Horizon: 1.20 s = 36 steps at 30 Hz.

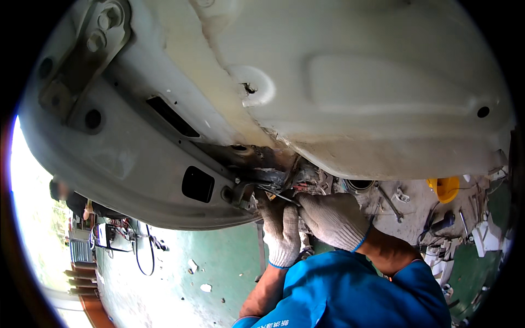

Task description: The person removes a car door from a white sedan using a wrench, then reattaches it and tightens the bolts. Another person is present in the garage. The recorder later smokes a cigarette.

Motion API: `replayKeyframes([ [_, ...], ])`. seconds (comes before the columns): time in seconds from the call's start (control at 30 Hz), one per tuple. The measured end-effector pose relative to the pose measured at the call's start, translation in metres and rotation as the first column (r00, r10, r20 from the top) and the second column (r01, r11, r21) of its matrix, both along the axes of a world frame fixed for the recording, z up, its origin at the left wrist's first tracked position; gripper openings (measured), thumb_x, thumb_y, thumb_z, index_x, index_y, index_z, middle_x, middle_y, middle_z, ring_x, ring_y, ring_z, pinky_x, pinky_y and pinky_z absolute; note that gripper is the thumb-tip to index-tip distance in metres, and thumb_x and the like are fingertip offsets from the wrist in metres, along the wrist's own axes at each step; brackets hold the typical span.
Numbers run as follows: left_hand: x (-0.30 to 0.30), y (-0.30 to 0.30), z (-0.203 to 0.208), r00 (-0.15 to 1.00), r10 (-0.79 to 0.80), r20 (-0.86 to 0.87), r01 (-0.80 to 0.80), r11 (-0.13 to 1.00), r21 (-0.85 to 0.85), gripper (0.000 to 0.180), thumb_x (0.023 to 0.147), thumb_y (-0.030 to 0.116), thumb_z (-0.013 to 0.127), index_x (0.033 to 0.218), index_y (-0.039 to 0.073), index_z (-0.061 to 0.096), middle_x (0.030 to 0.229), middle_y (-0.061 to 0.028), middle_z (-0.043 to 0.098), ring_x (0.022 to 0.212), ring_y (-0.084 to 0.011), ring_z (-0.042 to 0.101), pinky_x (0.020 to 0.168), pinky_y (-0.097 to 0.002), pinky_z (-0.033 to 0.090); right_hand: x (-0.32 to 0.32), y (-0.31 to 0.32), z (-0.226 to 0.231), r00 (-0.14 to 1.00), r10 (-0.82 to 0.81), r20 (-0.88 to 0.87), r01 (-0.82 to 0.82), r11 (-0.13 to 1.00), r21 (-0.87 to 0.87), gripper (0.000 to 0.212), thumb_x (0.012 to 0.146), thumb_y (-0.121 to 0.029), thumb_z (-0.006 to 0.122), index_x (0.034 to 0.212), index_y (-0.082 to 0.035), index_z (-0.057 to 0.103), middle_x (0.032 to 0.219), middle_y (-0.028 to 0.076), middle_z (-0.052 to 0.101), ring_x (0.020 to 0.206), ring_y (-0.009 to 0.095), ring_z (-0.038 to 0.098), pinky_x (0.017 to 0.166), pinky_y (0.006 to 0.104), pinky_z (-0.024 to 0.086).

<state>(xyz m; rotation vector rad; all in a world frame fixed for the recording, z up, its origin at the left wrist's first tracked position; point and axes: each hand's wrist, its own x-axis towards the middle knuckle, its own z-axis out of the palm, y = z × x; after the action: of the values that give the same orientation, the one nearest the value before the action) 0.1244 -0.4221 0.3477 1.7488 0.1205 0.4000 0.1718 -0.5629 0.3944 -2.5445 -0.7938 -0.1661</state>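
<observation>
A thin metal rod (280,195) slants across the rusted lower corner (262,157) of a pale grey vehicle body. Its lower right end runs into the fingers of my right hand (334,220), which wears a whitish knitted glove and is closed round it. Close beside it, my gloved left hand (280,232) reaches up to the same corner with bent fingers. Something dark lies between the thumb and fingers there; I cannot make out what. The fingertips of both hands are partly hidden in shadow. Left of them curves a grey door-frame panel (126,158) with dark cut-outs.
A large pale panel (383,82) hangs over the work spot. On the ground at right lie a wrench (391,205), a yellow hard hat (447,189), a dark power tool (443,222) and scattered parts. Equipment with cables (106,235) stands on the green floor (219,257) at left.
</observation>
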Motion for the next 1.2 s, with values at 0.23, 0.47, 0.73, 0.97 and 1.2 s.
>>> replayKeyframes([
  [0.23,0.002,0.002,-0.011,0.989,0.022,-0.145,0.016,0.967,0.252,0.081,0.103,0.023,0.058,0.164,0.008,0.007,0.136,-0.0209,0.062,0.113,-0.0297,0.064,0.1,-0.0377,0.049,0.028,0.053,-0.166,0.992,0.083,0.09,-0.117,0.855,0.506,0.026,0.087,-0.026,0.067,0.109,-0.014,0.073,0.081,0.012,0.072,0.067,0.031,0.07,0.057,0.0424,0.054],
  [0.47,0.004,0.001,-0.032,0.99,0.075,0.116,-0.11,0.935,0.336,0.088,0.1,0.021,0.063,0.164,0.006,0.003,0.132,-0.0222,0.062,0.107,-0.0308,0.066,0.096,-0.0394,0.051,0.029,0.042,-0.151,0.98,0.14,0.142,-0.178,0.934,0.31,0.02,0.085,-0.03,0.069,0.096,-0.014,0.069,0.07,0.01,0.069,0.061,0.03,0.068,0.054,0.0437,0.052],
  [0.73,0.004,0.002,-0.023,0.996,0.048,0.072,-0.058,0.989,0.135,0.084,0.099,0.02,0.063,0.162,0.001,0.01,0.132,-0.0294,0.062,0.117,-0.0346,0.064,0.103,-0.0405,0.047,0.003,-0.003,-0.038,0.995,0.096,-0.014,-0.095,0.993,0.069,0.019,0.091,-0.03,0.063,0.103,-0.015,0.068,0.075,0.012,0.069,0.062,0.034,0.068,0.055,0.0476,0.053],
  [0.97,0.003,0.006,-0.012,0.996,-0.027,0.087,0.017,0.993,0.116,0.073,0.105,0.019,0.052,0.163,0.003,0.011,0.132,-0.0203,0.062,0.115,-0.0251,0.061,0.102,-0.0359,0.047,-0.005,-0.014,0.024,0.996,0.086,-0.009,-0.084,0.988,0.13,0.034,0.093,-0.029,0.063,0.122,-0.012,0.065,0.084,0.014,0.072,0.064,0.035,0.068,0.056,0.0461,0.054],
  [1.2,-0.003,0.009,-0.015,0.999,0.015,0.037,-0.021,0.987,0.162,0.071,0.106,0.022,0.053,0.163,0.002,0.015,0.125,-0.0179,0.065,0.11,-0.0226,0.061,0.101,-0.035,0.047,-0.004,-0.007,0.007,1.0,0.029,-0.006,-0.029,0.993,-0.119,0.025,0.091,-0.026,0.064,0.111,-0.012,0.067,0.078,0.012,0.07,0.062,0.031,0.068,0.052,0.0432,0.052],
])
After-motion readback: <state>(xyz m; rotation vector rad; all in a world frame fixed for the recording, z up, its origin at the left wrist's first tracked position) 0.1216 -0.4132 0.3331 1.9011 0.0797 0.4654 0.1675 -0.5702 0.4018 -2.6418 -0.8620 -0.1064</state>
